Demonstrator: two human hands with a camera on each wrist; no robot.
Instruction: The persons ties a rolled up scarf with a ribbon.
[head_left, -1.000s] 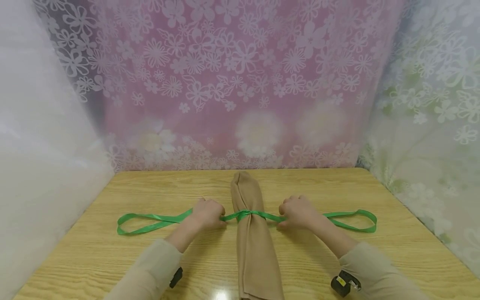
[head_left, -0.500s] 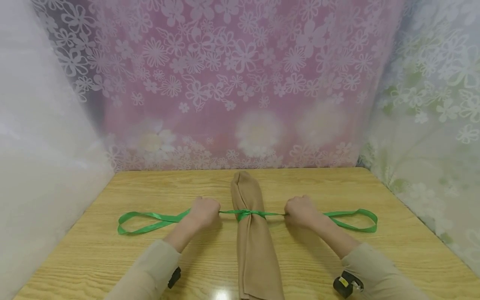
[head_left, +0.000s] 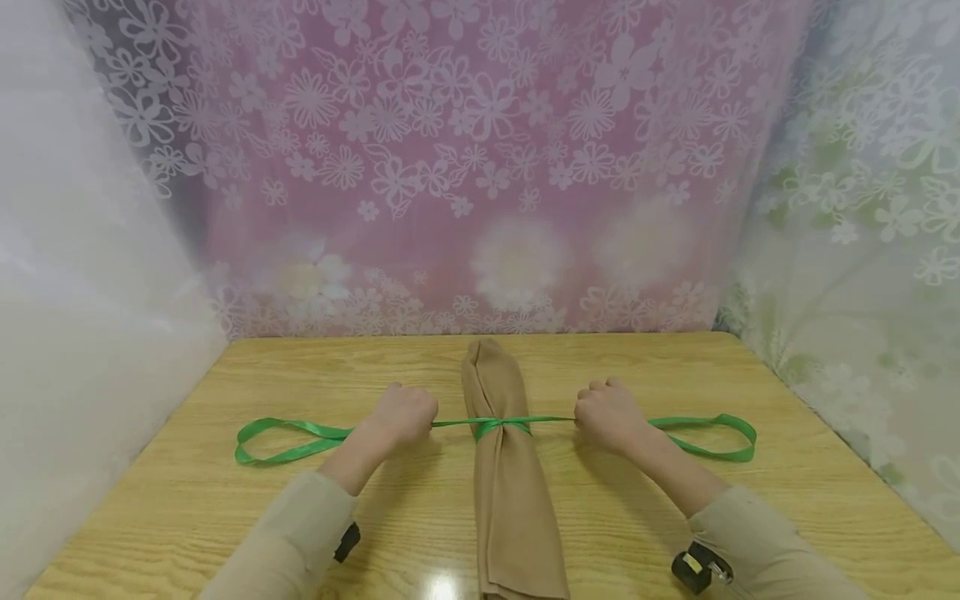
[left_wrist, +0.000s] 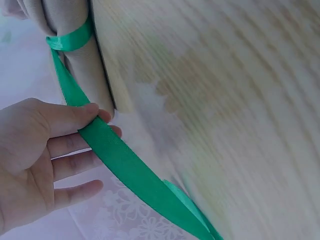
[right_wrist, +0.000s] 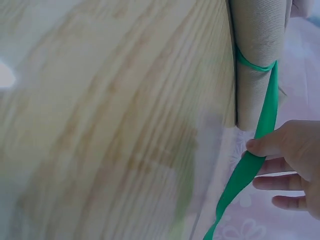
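A rolled tan cloth (head_left: 517,517) lies lengthwise on the wooden table, cinched at its upper part by a green ribbon (head_left: 491,428). On the left, my left hand (head_left: 401,414) pinches one ribbon end; the left wrist view shows the thumb (left_wrist: 82,114) pressing the ribbon (left_wrist: 130,167) against the forefinger. My right hand (head_left: 609,417) pinches the other end, and its thumb (right_wrist: 262,146) shows on the ribbon (right_wrist: 240,177) in the right wrist view. Between the hands the ribbon runs straight and taut across the cloth roll. Beyond each hand its tail lies in a loop on the table.
The wooden table (head_left: 300,517) reaches back to a pink flowered curtain (head_left: 420,167). A whitish sheet (head_left: 90,250) hangs at the left and a flowered one (head_left: 847,250) at the right. Dark wrist devices (head_left: 701,567) sit under the sleeves.
Both hands have drawn apart slightly, left hand leftward and right hand rightward. The ribbon between them has gone from slack to taut, while the cloth roll has stayed in place.
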